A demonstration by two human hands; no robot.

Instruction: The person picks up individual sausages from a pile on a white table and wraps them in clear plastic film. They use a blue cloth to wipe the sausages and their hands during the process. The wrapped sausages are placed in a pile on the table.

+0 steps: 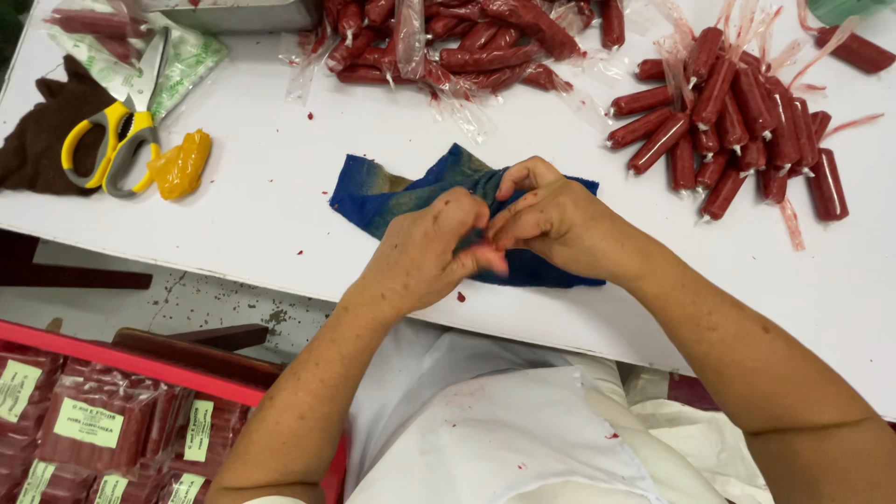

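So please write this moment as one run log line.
left hand | right hand | fingertips pinched together over crumpled blue cloth | white table

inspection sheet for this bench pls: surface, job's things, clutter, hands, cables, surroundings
Surface: white table, a few red specks near its front edge.
Job's things: blue cloth under both hands; whether the fingers pinch anything is hidden.
Clutter: red sausage-like sticks piled right, more in clear wrap at back; yellow-handled scissors; yellow lump; brown cloth.
Hands: left hand and right hand pressed together, fingertips meeting.
Cables: nothing seen.
Surroundings: red crate of labelled packs at lower left; white apron.
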